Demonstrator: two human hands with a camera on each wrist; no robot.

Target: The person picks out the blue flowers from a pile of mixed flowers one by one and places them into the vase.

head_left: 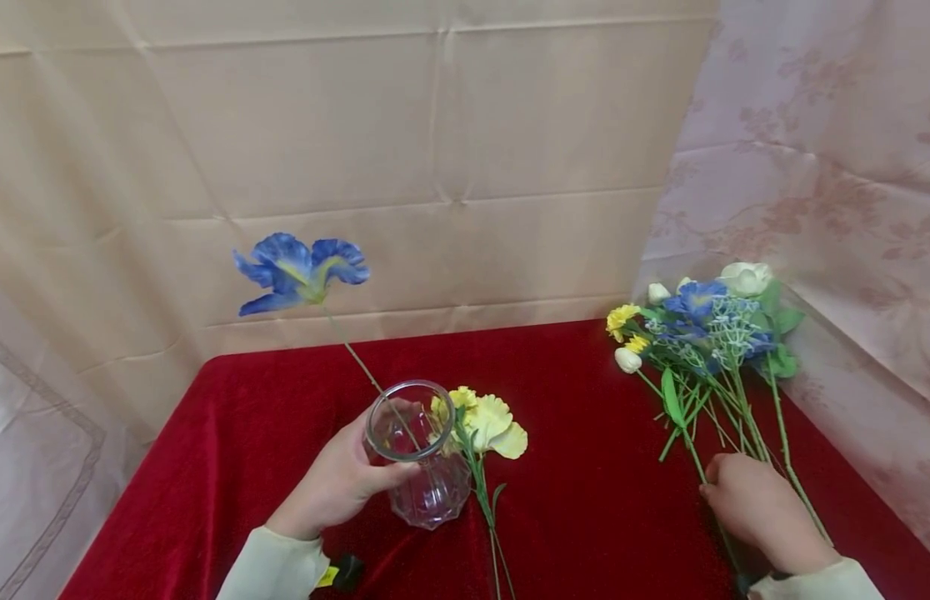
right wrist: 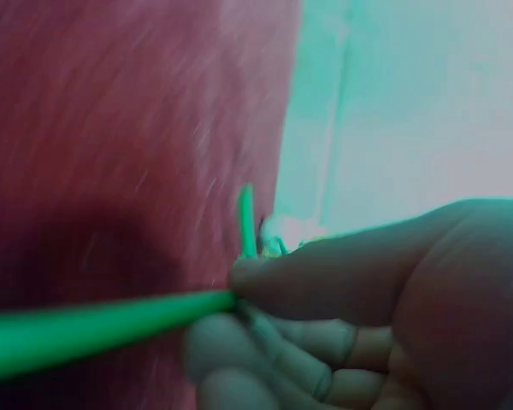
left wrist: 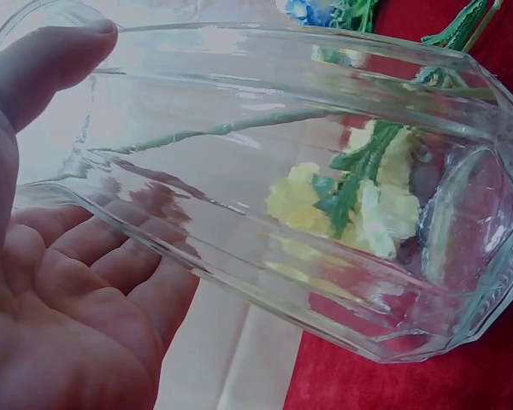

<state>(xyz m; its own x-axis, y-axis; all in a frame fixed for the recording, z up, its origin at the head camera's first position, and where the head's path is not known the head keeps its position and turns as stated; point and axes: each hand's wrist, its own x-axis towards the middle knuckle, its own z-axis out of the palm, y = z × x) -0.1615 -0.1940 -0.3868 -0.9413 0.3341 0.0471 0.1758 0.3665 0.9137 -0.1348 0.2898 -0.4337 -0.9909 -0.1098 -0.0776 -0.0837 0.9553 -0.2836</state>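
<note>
Your left hand (head_left: 343, 477) holds the vase (head_left: 433, 498); well right of it, your right hand (head_left: 765, 510) pinches a stem (head_left: 693, 457) pointing away.

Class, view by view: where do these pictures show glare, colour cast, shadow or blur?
Head view: soft, even light, glass vase and blue flower fairly clear; left wrist view: glare washes out the vase's mouth end; right wrist view: a greenish cast over the pale backdrop, the nearest green stem out of focus, a dark shadow on the red cloth.
</note>
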